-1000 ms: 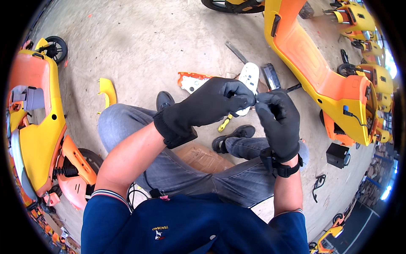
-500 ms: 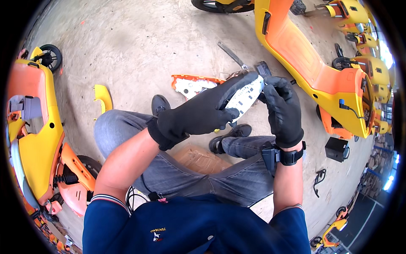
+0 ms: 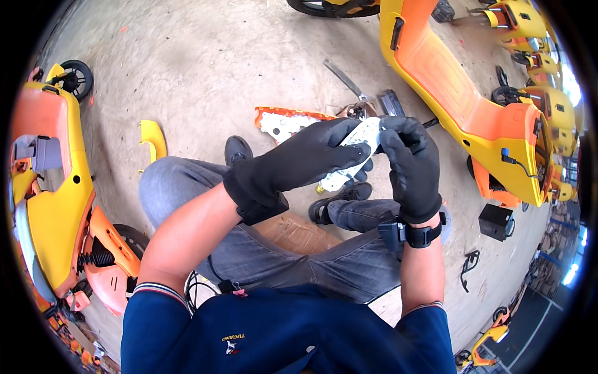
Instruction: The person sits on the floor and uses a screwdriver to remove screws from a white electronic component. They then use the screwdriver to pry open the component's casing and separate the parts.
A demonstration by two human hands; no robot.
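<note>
Over my knees, my left hand (image 3: 305,156), in a black glove, holds a white, elongated, flat part (image 3: 339,179) with rounded ends. Its thumb lies across the upper face and fingers curl under. The gloved right hand (image 3: 412,168) is closed at the part's far right end, fingertips pinching its tip; anything small between them is hidden. Just beyond the hands lies an orange-rimmed white panel (image 3: 280,128), partly covered by my left hand.
Yellow-orange scooter bodies stand at left (image 3: 59,168) and right (image 3: 455,81). A long metal tool (image 3: 341,80), a dark block (image 3: 390,103) and a curved yellow piece (image 3: 152,142) lie on the floor. A brown cardboard box (image 3: 296,232) sits between my legs; a black box (image 3: 496,221) stands right.
The white part has tipped and moved slightly down and left, with its face turned differently. My left thumb now lies across it; my right hand has shifted slightly at its end.
</note>
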